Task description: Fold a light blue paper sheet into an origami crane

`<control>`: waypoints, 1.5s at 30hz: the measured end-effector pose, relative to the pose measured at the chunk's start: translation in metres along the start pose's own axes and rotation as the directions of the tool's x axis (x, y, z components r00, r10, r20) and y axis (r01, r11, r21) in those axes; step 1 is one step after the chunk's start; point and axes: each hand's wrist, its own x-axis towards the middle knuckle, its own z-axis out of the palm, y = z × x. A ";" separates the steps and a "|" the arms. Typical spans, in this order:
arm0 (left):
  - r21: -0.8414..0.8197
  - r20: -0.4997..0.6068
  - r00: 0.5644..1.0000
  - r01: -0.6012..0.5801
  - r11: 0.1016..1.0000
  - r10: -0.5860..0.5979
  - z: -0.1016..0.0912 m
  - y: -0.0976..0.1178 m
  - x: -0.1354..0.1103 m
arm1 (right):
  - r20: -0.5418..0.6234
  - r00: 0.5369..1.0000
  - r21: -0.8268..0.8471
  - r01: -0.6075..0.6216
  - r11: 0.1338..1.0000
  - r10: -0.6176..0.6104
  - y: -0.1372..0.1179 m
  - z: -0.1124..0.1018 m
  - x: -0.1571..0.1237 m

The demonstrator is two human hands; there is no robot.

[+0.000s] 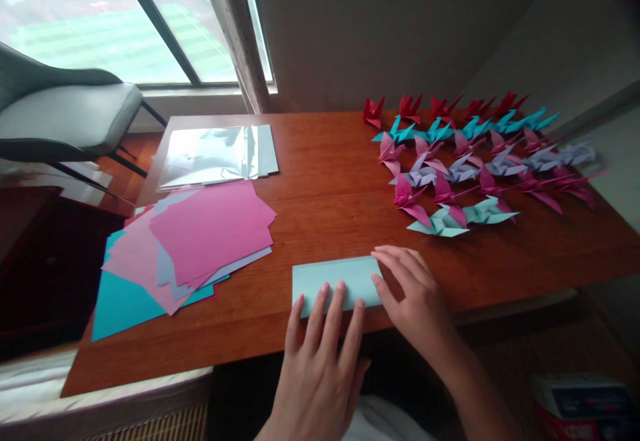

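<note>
A pale mint sheet of paper [325, 277], folded into a long rectangle, lies near the front edge of the table. My left hand [323, 347] rests palm down across its lower edge, fingers spread and fingertips on the paper. At the sheet's right end is my right hand [415, 287]. Its index finger touches the upper right corner and its thumb lies on the right edge, with a gap between them. Beyond that hand stand two mint paper cranes [443, 221].
Rows of red [373, 113], turquoise [397, 131], pink, lilac and magenta cranes [407, 197] fill the table's right side. Coloured paper sheets [215, 227] are fanned out at left, below a shiny clear packet of paper [210, 154]. A chair [70, 114] stands by the window.
</note>
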 end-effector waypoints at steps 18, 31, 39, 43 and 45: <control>-0.033 -0.084 0.996 -0.031 0.999 0.029 0.000 -0.001 -0.003 | 0.089 0.994 0.077 -0.070 0.995 0.063 -0.001 -0.011 0.014; -0.058 -0.112 0.991 -0.078 0.995 0.071 -0.001 -0.008 0.005 | -0.078 0.995 0.284 0.084 0.955 -0.065 -0.014 -0.031 -0.004; -0.156 -0.209 0.978 -0.025 0.987 -0.008 -0.015 -0.030 0.007 | -0.126 0.959 0.161 0.272 0.949 -0.254 -0.027 -0.039 -0.006; -0.259 -0.309 0.947 0.006 0.966 -0.088 -0.020 -0.035 0.002 | 0.012 0.948 0.156 0.313 0.937 -0.319 -0.028 -0.027 -0.008; -0.318 -0.353 0.927 0.011 0.948 -0.129 -0.022 -0.037 0.001 | 0.082 0.945 0.161 0.301 0.940 -0.316 -0.028 -0.021 -0.009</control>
